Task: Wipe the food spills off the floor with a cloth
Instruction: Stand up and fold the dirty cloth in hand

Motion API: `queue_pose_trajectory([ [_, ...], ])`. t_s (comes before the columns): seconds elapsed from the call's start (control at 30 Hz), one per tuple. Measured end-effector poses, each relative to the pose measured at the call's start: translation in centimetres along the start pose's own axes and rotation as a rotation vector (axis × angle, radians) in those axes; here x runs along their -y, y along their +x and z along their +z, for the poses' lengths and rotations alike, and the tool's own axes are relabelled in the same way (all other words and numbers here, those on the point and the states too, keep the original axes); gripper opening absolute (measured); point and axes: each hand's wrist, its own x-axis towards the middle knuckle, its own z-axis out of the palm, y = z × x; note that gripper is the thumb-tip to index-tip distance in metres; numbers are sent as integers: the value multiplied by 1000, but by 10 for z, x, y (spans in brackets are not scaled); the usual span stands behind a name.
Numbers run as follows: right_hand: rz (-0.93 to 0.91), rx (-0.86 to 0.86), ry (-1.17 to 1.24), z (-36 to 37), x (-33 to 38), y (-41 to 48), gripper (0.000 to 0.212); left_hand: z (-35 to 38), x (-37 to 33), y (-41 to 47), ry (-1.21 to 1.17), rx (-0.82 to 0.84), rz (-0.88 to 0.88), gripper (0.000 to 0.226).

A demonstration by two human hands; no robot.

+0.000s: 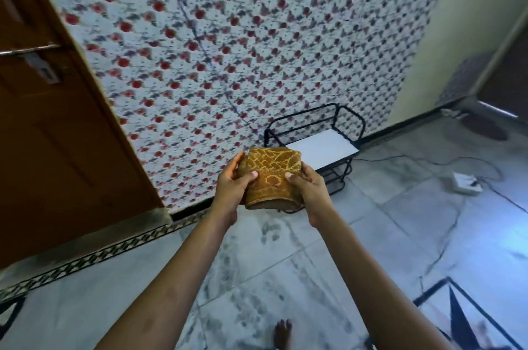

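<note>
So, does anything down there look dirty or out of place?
Yes: grey smudgy marks dirty the pale floor beneath the folded cloth held by the left hand and right hand. A white power box lies loose at right.

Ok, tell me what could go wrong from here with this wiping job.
The cloth, held folded in the left hand and right hand, may smear the grey smudges rather than lift them. A damp wipe could reach the white box and its cable on the floor. The bare foot might slip once it is wet.
</note>
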Motion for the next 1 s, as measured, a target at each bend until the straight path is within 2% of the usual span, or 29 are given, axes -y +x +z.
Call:
queue_pose_trajectory([
  [0.07, 35, -68, 44, -18, 12, 41, 37, 30, -1, 43, -23, 25, -55, 58],
  [0.2, 59, -180, 51, -53, 36, 121, 45, 86, -2, 121, -37, 27, -145, 61],
  [0.27, 60, -197, 25, -69, 46, 153, 45, 110, -1, 153, -58, 46, -215, 51],
  [0.37, 79, -204, 4, -99, 58, 203, 44, 145, 3, 203, -71, 103, -305, 23],
  [0.43, 98, -192, 4, -118, 62, 233, 44, 166, 7, 235, -56, 116, -334, 15],
  [0.6, 137, -173, 11, -176, 77, 328, 41, 239, 23, 317, -44, 108, -346, 21],
  [0.77, 247, -94, -54, -238, 91, 425, 43, 316, 53, 387, -44, -37, -317, 50],
  [1.0, 419, -15, -242, -302, 71, 558, 44, 381, 106, 475, 107, -97, -291, 54],
])
